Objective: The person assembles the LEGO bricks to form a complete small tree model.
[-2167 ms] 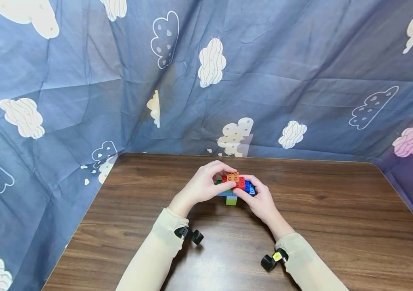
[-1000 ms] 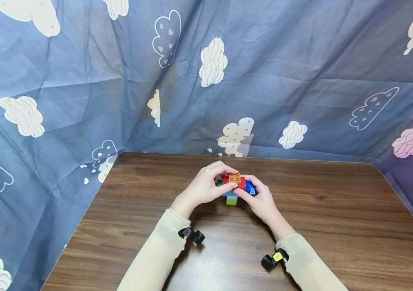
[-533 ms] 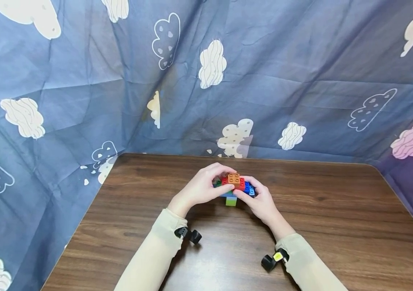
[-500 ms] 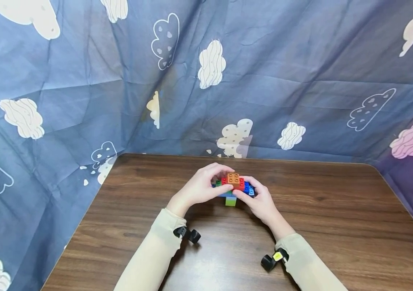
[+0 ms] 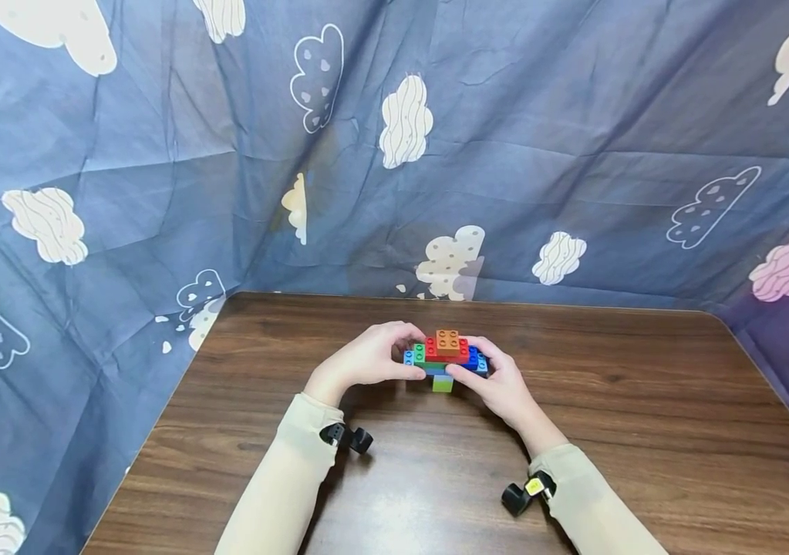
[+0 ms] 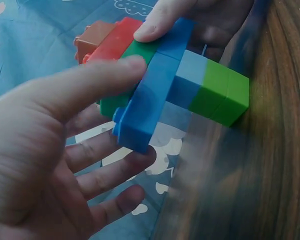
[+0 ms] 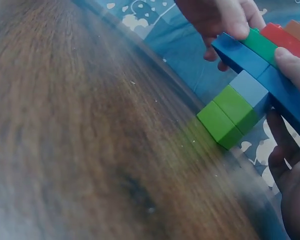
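A stack of toy building bricks (image 5: pixel 446 356) stands on a narrow lime-green column (image 5: pixel 443 384), flaring wide above it. Blue bricks (image 6: pixel 152 95) form the broad lower row, with a green brick (image 7: pixel 260 46) above, then red (image 5: pixel 431 346), and an orange brick (image 5: pixel 447 341) on top. At the stack's left end, my left hand (image 5: pixel 373 356) has its thumb on the front by the green and blue bricks and fingers behind; its lower fingers are spread. My right hand (image 5: pixel 498 383) grips the right side, thumb in front, fingers behind and below the blue row.
The brown wooden table (image 5: pixel 630 401) stretches around the stack. A blue cloud-print cloth (image 5: pixel 505 116) hangs behind the table's back edge. Small black cameras sit on both wrists, the left camera (image 5: pixel 359 440) and the right camera (image 5: pixel 515 499), low over the tabletop.
My left hand has left the orange brick and moved left and down to the stack's left end, uncovering the green and light-blue bricks there. The right hand keeps its place.
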`<action>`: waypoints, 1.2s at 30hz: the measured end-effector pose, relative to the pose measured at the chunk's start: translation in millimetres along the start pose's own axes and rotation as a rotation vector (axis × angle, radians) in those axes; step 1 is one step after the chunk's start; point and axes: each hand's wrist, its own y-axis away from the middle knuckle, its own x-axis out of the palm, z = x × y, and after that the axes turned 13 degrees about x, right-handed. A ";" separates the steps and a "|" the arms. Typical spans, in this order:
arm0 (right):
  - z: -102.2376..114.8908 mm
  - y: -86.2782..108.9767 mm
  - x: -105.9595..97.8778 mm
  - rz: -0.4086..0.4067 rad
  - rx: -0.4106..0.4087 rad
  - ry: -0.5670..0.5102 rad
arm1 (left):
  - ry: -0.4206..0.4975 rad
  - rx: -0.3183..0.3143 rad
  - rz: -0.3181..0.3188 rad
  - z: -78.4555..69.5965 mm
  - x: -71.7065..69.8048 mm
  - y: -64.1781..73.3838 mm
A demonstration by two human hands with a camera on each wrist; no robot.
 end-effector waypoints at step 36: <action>-14.8 -7.5 -23.0 -0.031 -0.097 -0.131 | 0.006 -0.006 -0.142 11.0 9.2 -3.5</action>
